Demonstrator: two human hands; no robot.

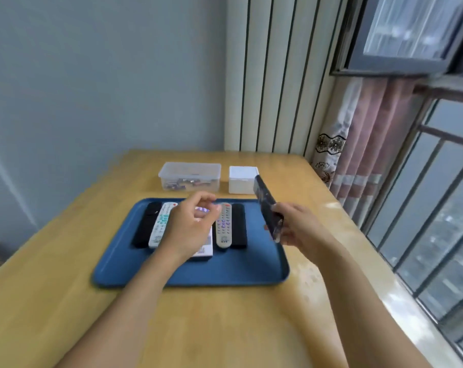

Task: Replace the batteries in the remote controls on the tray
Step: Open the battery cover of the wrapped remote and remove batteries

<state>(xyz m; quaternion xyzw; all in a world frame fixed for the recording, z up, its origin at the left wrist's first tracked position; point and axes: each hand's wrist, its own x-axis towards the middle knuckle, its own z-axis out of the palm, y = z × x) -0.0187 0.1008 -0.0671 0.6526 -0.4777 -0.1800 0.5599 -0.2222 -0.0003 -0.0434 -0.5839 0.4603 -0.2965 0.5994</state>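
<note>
A blue tray (241, 272) lies on the wooden table with several remotes side by side: a black one (146, 224) at the left, a white one with green buttons (160, 224), a white one partly under my left hand, a grey one (223, 225) and a black one (238, 225). My right hand (296, 224) grips a black remote (265, 203) lifted above the tray's right edge, tilted up and away. My left hand (190, 224) hovers over the middle remotes with its fingers loosely curled and nothing in them.
Behind the tray stand a clear plastic box (190, 176) holding batteries and a small white box (242, 179). The table's right edge runs along a window with bars, and a curtain (357, 155) hangs at the far right corner.
</note>
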